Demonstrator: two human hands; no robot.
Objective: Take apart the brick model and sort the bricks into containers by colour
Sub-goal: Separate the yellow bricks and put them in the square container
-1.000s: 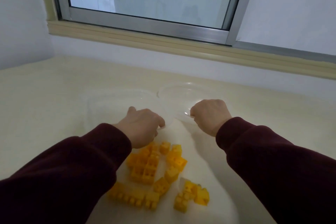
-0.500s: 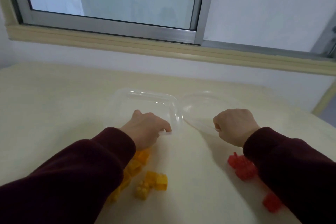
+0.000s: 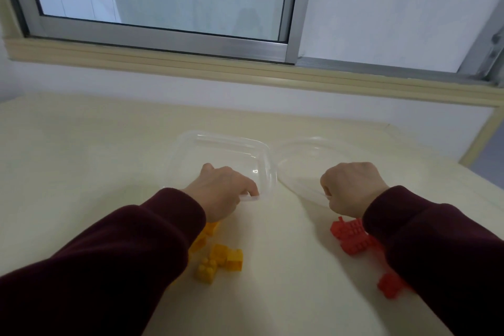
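Two clear plastic containers stand side by side on the cream table. My left hand (image 3: 222,192) grips the near rim of the square left container (image 3: 226,144). My right hand (image 3: 350,188) grips the near rim of the rounder right container (image 3: 313,150). Both containers look empty. Several yellow bricks (image 3: 218,260) lie near my left forearm, partly hidden by the sleeve. Red bricks (image 3: 351,237) lie beside my right wrist, with another red brick (image 3: 390,285) closer to me.
The cream table (image 3: 81,158) runs back to a white wall under a window with a metal frame (image 3: 163,35). The table's right edge (image 3: 477,172) lies close to the right container.
The view has swung to the right and up, bringing the red bricks into sight and moving most yellow bricks out of it. Both hands keep their grip on the container rims.
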